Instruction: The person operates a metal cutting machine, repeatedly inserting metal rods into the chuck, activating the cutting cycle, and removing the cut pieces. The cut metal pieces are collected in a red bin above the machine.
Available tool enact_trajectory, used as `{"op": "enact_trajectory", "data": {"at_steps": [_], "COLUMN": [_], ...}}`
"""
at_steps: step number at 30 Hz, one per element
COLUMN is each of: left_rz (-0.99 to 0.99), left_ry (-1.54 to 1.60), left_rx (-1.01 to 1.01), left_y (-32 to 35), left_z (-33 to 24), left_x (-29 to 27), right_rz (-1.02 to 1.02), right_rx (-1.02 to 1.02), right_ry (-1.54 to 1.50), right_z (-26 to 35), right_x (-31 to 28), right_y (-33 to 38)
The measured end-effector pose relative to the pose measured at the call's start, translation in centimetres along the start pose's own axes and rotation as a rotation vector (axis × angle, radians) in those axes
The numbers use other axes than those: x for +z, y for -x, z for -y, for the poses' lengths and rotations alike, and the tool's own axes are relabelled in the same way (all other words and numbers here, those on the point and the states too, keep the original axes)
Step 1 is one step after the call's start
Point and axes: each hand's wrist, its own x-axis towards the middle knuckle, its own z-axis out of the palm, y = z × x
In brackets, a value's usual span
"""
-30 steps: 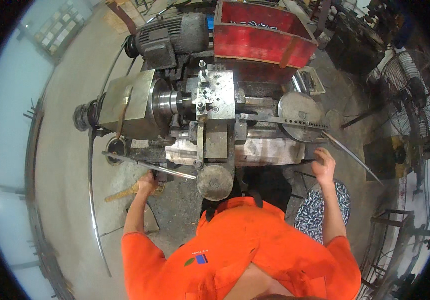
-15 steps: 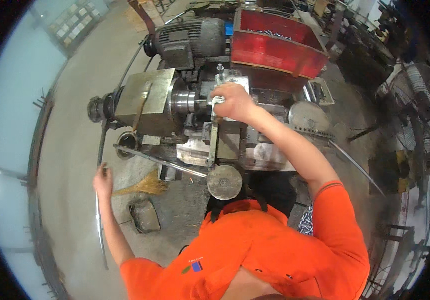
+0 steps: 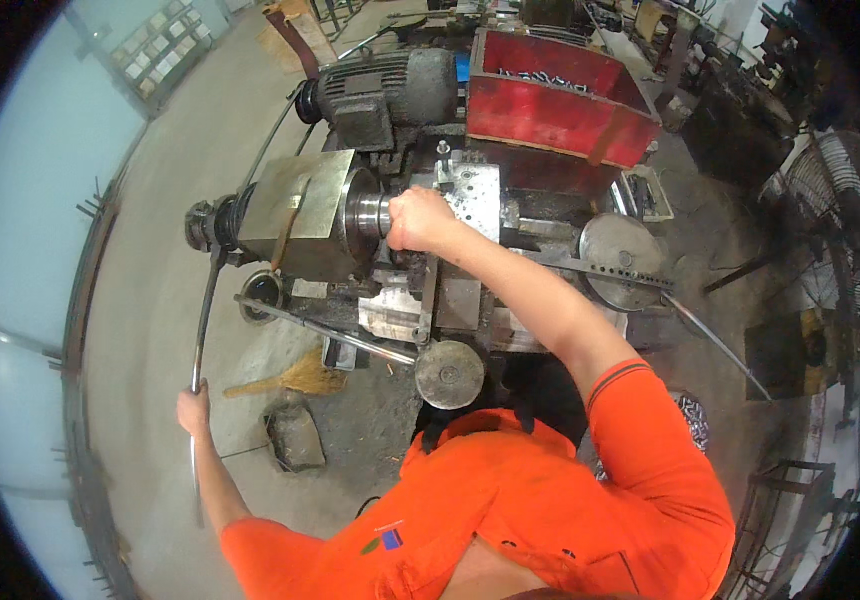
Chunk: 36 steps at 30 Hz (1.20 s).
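My left hand (image 3: 193, 408) is wrapped round a long metal lever (image 3: 207, 320) that runs down from the left end of a lathe-like machine. My right hand (image 3: 420, 220) is closed right at the front of the round steel spindle nose (image 3: 368, 214). Its fingers hide whatever they may hold. Just right of that hand lies the metal tool block (image 3: 475, 200) with bolt holes and an upright bolt (image 3: 443, 150). Below it, a flat bar leads down to a round metal disc (image 3: 449, 375) near my waist.
Behind the machine are an electric motor (image 3: 390, 90) and a red bin (image 3: 560, 110) holding small metal parts. A second rod (image 3: 330, 330) slants to the disc. A straw broom (image 3: 300, 376) and a scoop-like container (image 3: 293, 435) lie on the floor. A fan (image 3: 830, 200) stands at right.
My right hand has moved left from the tool block to the spindle nose. My left hand has gone lower and now grips the lever, its fingers having been looser before.
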Motion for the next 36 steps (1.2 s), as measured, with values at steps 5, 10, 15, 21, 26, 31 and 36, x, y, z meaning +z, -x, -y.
{"op": "enact_trajectory", "data": {"at_steps": [5, 10, 15, 21, 26, 31, 36], "left_rz": [0.047, 0.073, 0.051, 0.012, -0.033, 0.417, 0.18], "left_ry": [0.16, 0.12, 0.187, 0.064, 0.264, 0.685, 0.608], "left_rx": [-0.058, -0.069, -0.041, 0.164, 0.612, 0.98, 0.919], "left_y": [7.2, 12.1, 12.2, 8.4, 10.2, 13.2, 14.2], "left_z": [-4.3, -8.5, -7.1, -10.0, -19.6, -26.5, -29.4], "left_x": [-0.5, -2.3, -2.0, -1.4, -7.6, -4.6, 1.7], "right_rz": [-0.01, -0.049, -0.064, -0.608, -0.745, -0.609, -0.563], "right_rx": [-0.017, -0.05, 0.048, 0.086, -0.176, -0.017, 0.766], "right_ry": [0.028, 0.084, 0.137, 0.43, 0.284, 0.05, -0.176], "right_z": [-1.0, -0.3, -1.5, -13.2, -12.0, -13.6, -19.9], "right_x": [1.0, 0.7, -3.7, -14.6, -17.8, -14.9, -6.1], "right_y": [-0.3, -0.4, 1.6, 3.3, 8.6, 21.8, 40.4]}}
